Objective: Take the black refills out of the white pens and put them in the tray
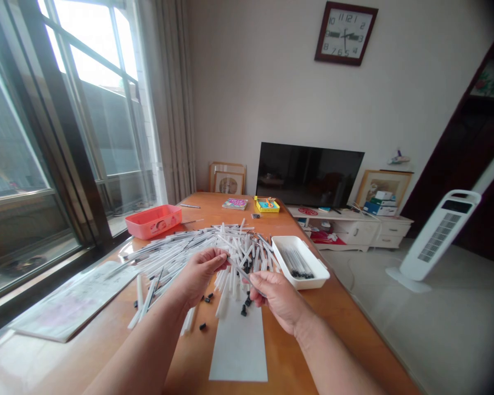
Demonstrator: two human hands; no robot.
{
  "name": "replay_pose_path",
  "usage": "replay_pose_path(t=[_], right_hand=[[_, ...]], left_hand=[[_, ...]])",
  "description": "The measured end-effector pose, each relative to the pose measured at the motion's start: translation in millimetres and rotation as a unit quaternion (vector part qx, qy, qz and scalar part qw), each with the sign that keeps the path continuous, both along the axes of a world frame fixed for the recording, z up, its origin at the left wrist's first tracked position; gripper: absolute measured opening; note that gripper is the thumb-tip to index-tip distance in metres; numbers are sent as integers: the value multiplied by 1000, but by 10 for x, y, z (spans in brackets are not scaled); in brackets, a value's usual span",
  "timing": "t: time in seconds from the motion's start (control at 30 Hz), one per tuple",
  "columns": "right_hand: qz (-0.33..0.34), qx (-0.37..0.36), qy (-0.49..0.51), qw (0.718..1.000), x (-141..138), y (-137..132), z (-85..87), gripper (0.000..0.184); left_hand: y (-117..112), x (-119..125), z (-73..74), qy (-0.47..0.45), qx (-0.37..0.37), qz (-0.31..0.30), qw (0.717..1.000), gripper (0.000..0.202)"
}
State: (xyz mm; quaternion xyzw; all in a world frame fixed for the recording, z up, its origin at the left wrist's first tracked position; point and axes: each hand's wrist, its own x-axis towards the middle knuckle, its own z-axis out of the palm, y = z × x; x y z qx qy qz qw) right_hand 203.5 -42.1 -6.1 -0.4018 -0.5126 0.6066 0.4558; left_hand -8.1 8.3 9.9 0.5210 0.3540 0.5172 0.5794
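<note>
My left hand (203, 269) pinches one end of a thin translucent plastic tube (239, 270), thumb against fingertips. The tube slants down to my right hand (278, 296), whose closed fingers grip its other end. Beneath and beyond both hands spreads a large heap of whitish plastic tubes (181, 247), some with thin dark rods among them. Several small black caps (243, 310) lie near my right hand, and others sit below my left. A white sheet of paper (239, 351) lies partly under the heap.
To the right stands a white tray (321, 271) holding several dark-tipped tubes. A pink-red plastic basket (154, 222) is at the left, above a flat booklet (74, 302). Farther back are a small yellow box (267, 208) and a colourful booklet (235, 204) on the wooden table (208, 200).
</note>
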Motion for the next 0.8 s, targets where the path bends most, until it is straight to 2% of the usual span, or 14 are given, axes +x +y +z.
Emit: replay_pose_path(t=[0.13, 0.23, 0.47, 0.7, 0.8], right_hand=[[-50, 33, -35, 998, -14, 15, -2, 32], [-73, 74, -75, 992, -6, 27, -10, 28], [-22, 11, -72, 997, -33, 2, -6, 48], [-30, 19, -64, 997, -67, 3, -24, 51], [-29, 23, -63, 997, -74, -2, -21, 51]], left_hand=[[41, 20, -81, 15, -7, 45, 999, 20], [34, 29, -73, 3, -17, 42, 999, 20], [-49, 49, 39, -61, -27, 0, 998, 22], [-26, 88, 1, -66, -29, 49, 996, 19], [-38, 86, 40, -78, -41, 52, 995, 31]])
